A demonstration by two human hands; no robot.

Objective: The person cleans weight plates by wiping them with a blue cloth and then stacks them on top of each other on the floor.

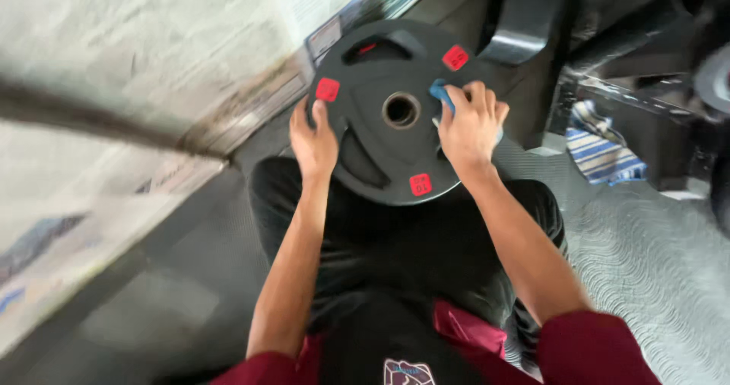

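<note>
Black plate propped on the lap, face up toward the head; left hand gripping its left rim, right hand fingers curled, pressing blue cloth right of centre hole

On our left we see sheets of newspaper spread out, with a dark blurred bar crossing over them. To our right a striped cloth of blue and white lies crumpled on a grey quilted mat, near the dark frame of some equipment. Below us, black trousers cover the lap, and a maroon shirt fills the bottom edge.
</note>
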